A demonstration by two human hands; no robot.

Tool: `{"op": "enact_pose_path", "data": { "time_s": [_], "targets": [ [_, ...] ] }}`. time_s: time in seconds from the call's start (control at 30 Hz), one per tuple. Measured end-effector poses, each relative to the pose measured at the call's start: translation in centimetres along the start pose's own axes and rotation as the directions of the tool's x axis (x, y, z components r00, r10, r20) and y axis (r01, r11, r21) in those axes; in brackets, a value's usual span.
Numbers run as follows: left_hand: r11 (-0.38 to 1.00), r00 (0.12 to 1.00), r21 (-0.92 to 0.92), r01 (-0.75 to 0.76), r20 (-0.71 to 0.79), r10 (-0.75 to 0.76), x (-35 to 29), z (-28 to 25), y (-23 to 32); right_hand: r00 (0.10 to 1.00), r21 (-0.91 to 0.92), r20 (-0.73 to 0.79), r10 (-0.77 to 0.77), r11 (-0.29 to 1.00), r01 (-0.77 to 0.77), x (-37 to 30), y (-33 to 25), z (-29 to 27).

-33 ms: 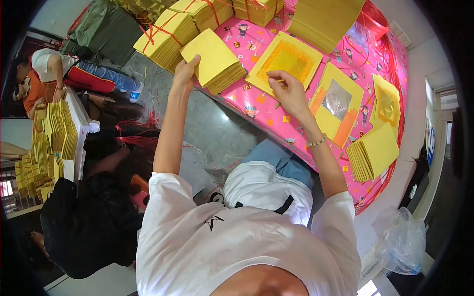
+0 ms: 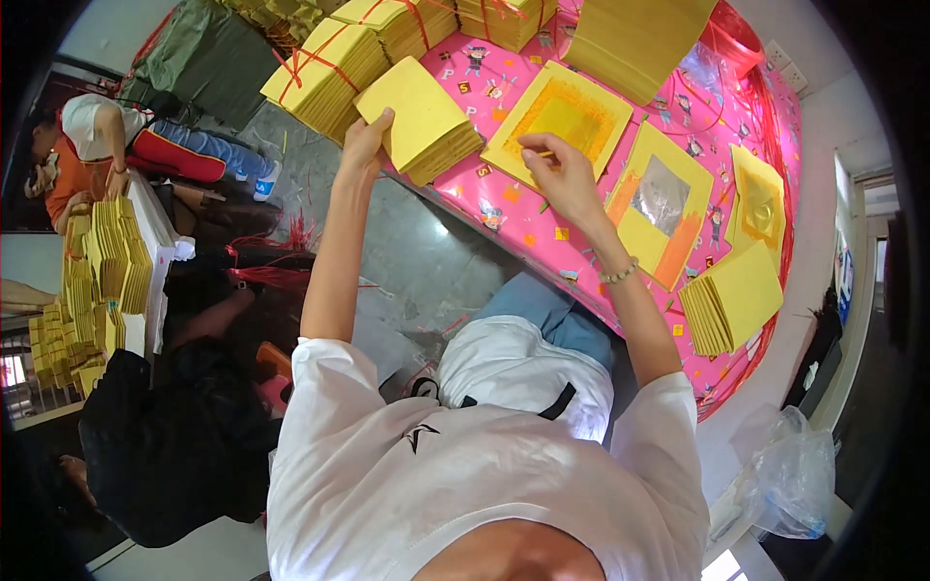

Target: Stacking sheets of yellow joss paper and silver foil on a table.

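Note:
My left hand [image 2: 364, 141] grips the left edge of a thick stack of yellow paper [image 2: 418, 114], thumb on top, at the table's near edge. Just right of it lies a yellow paper pile [image 2: 499, 147] bearing an orange-edged square of shiny gold foil [image 2: 564, 114]. Over that pile's near part is my right hand [image 2: 565, 179], its fingers bent toward the thumb in a pinch. Whatever may be between those fingertips is too small to make out. A beaded bracelet circles the right wrist.
The table has a pink patterned cover [image 2: 475, 87]. Yellow bundles tied with red string [image 2: 325, 73] stand behind the left hand. On the right are a sheet with silver foil [image 2: 665, 197] and a fanned yellow stack [image 2: 733, 298]. Another person [image 2: 92, 131] works at a table far left.
My right hand has shifted very slightly left over the paper with the gold square. The left hand and the stack in it look the same.

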State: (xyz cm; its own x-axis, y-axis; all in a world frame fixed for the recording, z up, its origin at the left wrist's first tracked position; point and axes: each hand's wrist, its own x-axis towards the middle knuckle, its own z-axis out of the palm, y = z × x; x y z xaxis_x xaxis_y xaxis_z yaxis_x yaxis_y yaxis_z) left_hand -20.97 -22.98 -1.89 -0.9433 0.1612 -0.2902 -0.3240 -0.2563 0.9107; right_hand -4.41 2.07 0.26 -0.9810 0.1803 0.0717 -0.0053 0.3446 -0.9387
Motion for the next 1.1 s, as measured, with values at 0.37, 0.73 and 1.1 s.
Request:
{"op": "enact_pose_path", "data": {
  "time_s": [0.37, 0.73, 1.1],
  "targets": [
    [0.928, 0.969, 0.320, -0.192, -0.084, 0.230, 0.8, 0.5, -2.2, 0.877, -0.351, 0.137, -0.461, 0.805, 0.478, 5.0, -0.6, 2.9],
    [0.886, 0.978, 0.438, -0.155, -0.056, 0.199, 1.7, 0.1, -1.6, 0.847, -0.461, 0.224, -0.481, 0.714, 0.527, 5.1, 0.8, 3.7],
    [0.334, 0.836, 0.933, -0.133, -0.075, 0.544, -0.7, 3.0, -0.9, 0.841, -0.469, 0.255, -0.477, 0.700, 0.539, 4.6, 1.4, 2.7]
  ]
}}
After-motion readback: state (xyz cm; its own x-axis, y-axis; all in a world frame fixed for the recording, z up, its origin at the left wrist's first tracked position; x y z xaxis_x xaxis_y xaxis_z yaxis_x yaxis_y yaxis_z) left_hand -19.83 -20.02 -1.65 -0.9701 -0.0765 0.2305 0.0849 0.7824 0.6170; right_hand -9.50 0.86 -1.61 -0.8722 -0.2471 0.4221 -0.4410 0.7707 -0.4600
